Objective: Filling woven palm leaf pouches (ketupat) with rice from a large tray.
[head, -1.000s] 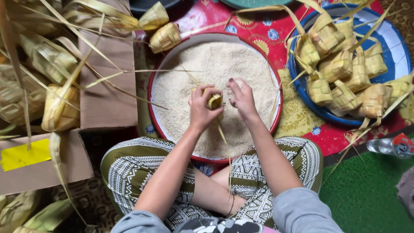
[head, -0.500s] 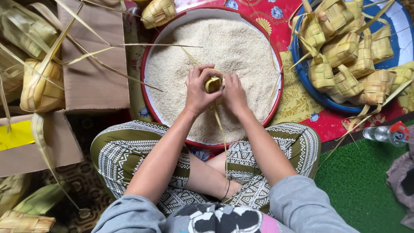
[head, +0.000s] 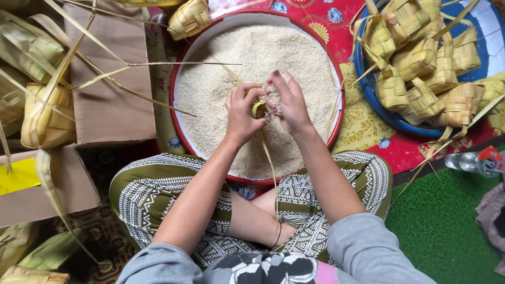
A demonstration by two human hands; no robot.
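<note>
Seated cross-legged on the floor, with a round basin [head: 181,68] of rice [head: 294,52] directly ahead, its near rim over the lap. Above the rice, near the basin's middle, both hands together: left hand [head: 243,113] gripping a small woven leaf pouch [head: 258,109], right hand [head: 289,102] touching it from the right. Right of the basin, a tray [head: 492,31] heaped with woven pouches [head: 421,58]. Left of the basin, cardboard boxes [head: 110,105], with more pouches [head: 44,113] on them. At the basin's far-left rim, 1 pouch [head: 189,18]. Near right, a bottle [head: 473,161] lying on a mat [head: 447,236].
</note>
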